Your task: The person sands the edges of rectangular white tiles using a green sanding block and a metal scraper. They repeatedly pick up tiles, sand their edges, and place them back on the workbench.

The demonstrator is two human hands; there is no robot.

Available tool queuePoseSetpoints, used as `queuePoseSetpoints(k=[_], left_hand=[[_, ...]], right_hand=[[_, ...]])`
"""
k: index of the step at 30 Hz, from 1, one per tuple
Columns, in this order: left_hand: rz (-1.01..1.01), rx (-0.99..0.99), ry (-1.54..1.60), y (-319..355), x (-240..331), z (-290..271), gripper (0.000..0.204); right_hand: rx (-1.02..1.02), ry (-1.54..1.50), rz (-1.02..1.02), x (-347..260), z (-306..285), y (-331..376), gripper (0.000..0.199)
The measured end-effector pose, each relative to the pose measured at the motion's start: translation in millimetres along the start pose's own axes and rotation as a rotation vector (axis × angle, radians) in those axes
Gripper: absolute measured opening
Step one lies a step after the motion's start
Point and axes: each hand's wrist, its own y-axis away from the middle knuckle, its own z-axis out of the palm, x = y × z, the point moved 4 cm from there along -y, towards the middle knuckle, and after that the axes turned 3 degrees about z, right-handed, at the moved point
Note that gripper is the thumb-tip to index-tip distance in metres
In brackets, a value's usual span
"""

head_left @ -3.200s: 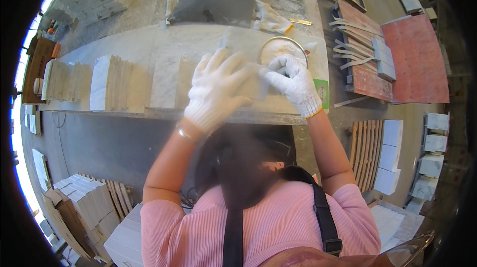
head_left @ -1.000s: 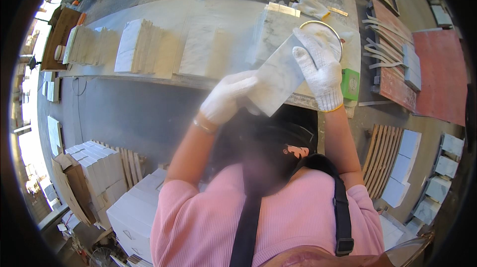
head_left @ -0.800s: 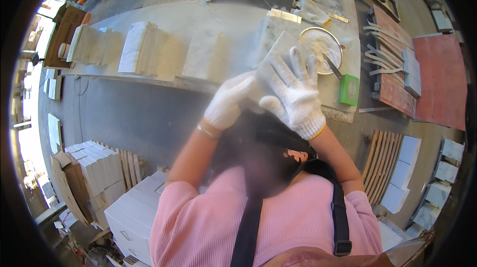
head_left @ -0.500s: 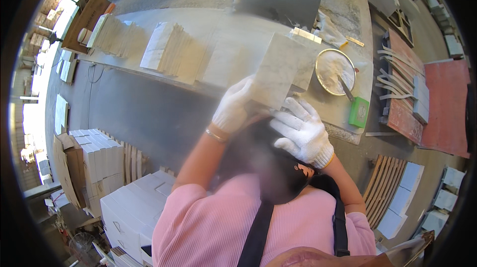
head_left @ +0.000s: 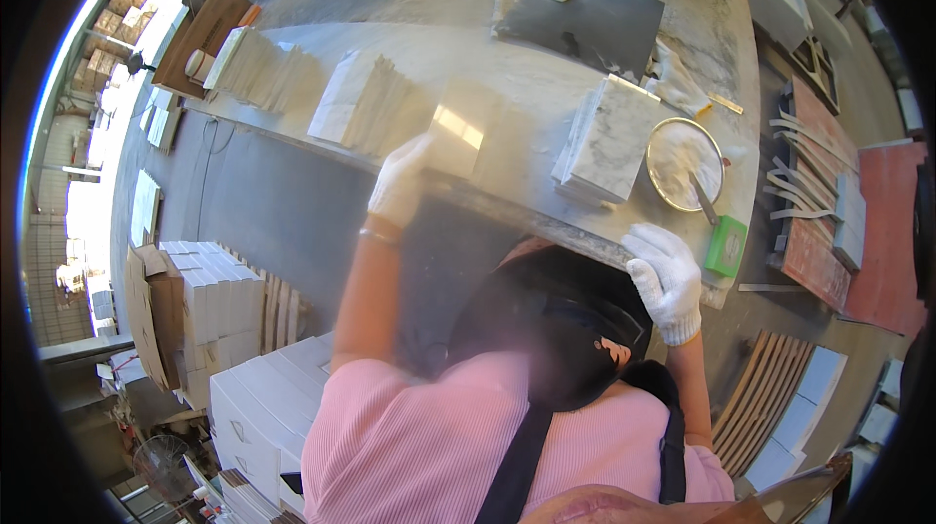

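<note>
Operating remotely, I cannot tell whether my white-gloved left grip [head_left: 399,181] pinches the glossy rectangular tile [head_left: 456,146], likely placed edgeside for reach; my half-curled right grip [head_left: 666,280] is empty.

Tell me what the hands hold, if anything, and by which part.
Left white-gloved hand: at the left edge of a pale rectangular stone tile; grip cannot be told. Right white-gloved hand: holds nothing visible.
</note>
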Motion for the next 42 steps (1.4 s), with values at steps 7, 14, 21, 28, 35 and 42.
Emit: queuePoseSetpoints(k=[7,14,21,28,35,42], left_hand=[[-0.096,0.07,-0.987,-4.5,27.8,2.2,0.061],[0.088,0.218,-1.507,-21.5,62.7,25.8,0.069],[0.209,0.142,-1.619,-57.7,18.1,79.4,0.084],[0.271,0.088,-1.58,-59.6,31.4,85.9,0.095],[0.598,-0.161,-1.18,-60.8,62.3,204.1,0.101],[0.544,-0.141,-1.253,-42.1,53.8,262.9,0.1]], right_hand=[[-0.005,0.006,0.046,7.7,0.3,-3.4,0.024],[0.031,-0.003,0.088,15.8,1.0,-6.0,0.028],[0.046,-0.051,0.202,18.0,4.6,-7.0,0.028],[0.045,-0.094,0.26,26.7,2.6,-0.2,0.029],[0.066,-0.142,0.26,20.3,4.9,-1.4,0.026],[0.113,-0.149,0.327,33.7,-1.3,18.8,0.022]])
